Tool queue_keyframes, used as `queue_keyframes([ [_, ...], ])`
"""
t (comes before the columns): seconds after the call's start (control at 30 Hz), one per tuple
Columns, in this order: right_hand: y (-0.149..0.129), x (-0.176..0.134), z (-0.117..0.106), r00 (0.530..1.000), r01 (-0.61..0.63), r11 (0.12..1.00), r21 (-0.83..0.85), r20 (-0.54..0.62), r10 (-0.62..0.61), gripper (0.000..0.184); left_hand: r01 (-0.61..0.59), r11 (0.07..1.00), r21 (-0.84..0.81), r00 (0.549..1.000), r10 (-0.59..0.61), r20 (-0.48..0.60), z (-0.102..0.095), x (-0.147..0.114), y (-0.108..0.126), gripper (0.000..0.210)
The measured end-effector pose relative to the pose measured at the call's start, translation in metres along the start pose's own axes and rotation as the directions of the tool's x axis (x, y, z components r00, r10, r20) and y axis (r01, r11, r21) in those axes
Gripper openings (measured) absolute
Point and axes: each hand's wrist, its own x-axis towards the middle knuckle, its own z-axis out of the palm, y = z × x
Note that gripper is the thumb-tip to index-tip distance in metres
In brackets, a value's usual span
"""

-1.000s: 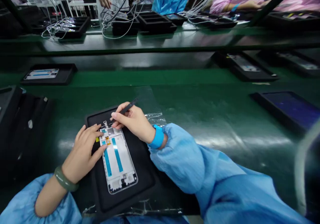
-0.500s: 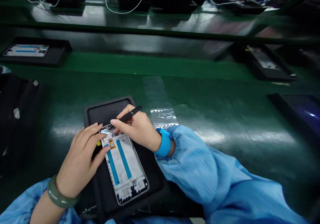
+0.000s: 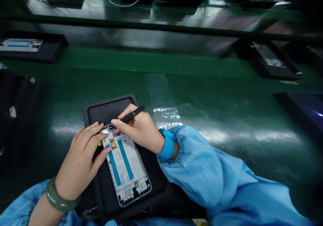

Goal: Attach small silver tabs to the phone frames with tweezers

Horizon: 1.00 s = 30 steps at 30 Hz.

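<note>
A silvery phone frame (image 3: 130, 165) with two blue strips and an orange flex cable (image 3: 113, 144) lies tilted in a black tray (image 3: 111, 110). My left hand (image 3: 84, 152) holds the frame's upper left edge, fingertips and thumb pressing on it around the cable's end. A yellow tab (image 3: 100, 143) sticks out beside these fingers. In my right hand (image 3: 141, 128) is a pair of black tweezers (image 3: 132, 113), pinched between thumb and fingers. Their tips point down at the top end of the frame, where the fingers partly hide the small parts.
A clear plastic strip (image 3: 163, 98) lies on the green table beyond my right wrist. Further trays with phone frames stand at the back left (image 3: 54, 47) and back right (image 3: 274, 59). Dark trays (image 3: 15, 111) are at the left. White cables (image 3: 126, 4) hang from the shelf above.
The view has shifted slightly, and the far shelf sits higher in the picture. Both hands, the tweezers and the frame keep almost the same places.
</note>
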Motion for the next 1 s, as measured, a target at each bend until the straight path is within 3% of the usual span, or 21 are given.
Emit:
queue_keyframes([
  [0.3, -0.0017, 0.0003, -0.0009, 0.999, 0.043, 0.993, -0.11, -0.028, -0.046, 0.021, -0.014, 1.0, 0.013, 1.0, 0.014, -0.005, 0.0001, 0.0003, 0.0008, 0.028],
  [1.0, -0.0021, 0.0007, 0.0015, 0.996, 0.086, 0.993, -0.08, -0.032, -0.089, 0.02, -0.072, 0.993, 0.099, 0.997, 0.072, 0.0, 0.0009, 0.0002, 0.0, 0.034],
])
